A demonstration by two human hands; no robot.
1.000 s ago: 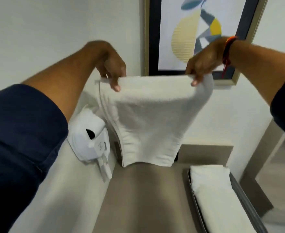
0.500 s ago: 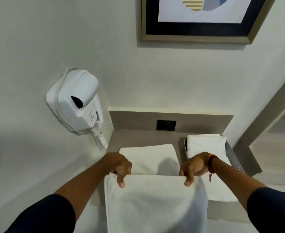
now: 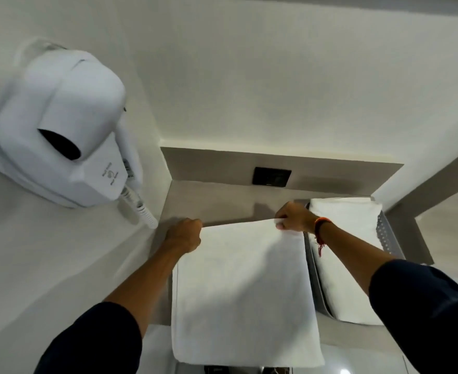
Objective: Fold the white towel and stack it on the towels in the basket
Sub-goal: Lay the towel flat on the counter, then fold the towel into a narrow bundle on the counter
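Observation:
The white towel (image 3: 244,287) lies flat on the grey counter, folded double, its near end hanging over the counter's front edge. My left hand (image 3: 184,234) grips its far left corner. My right hand (image 3: 292,217), with a red wristband, pinches its far right corner, slightly lifted. To the right stands a grey perforated basket (image 3: 384,233) with folded white towels (image 3: 349,238) stacked inside it.
A white wall-mounted hair dryer (image 3: 66,130) with a coiled cord hangs on the left wall close to my left arm. A dark socket (image 3: 272,176) sits in the counter's back panel. Bare grey counter (image 3: 209,201) shows beyond the towel.
The towel was held up in the air, then brought down and laid on the counter. Both hands have carried its top edge forward to the far end.

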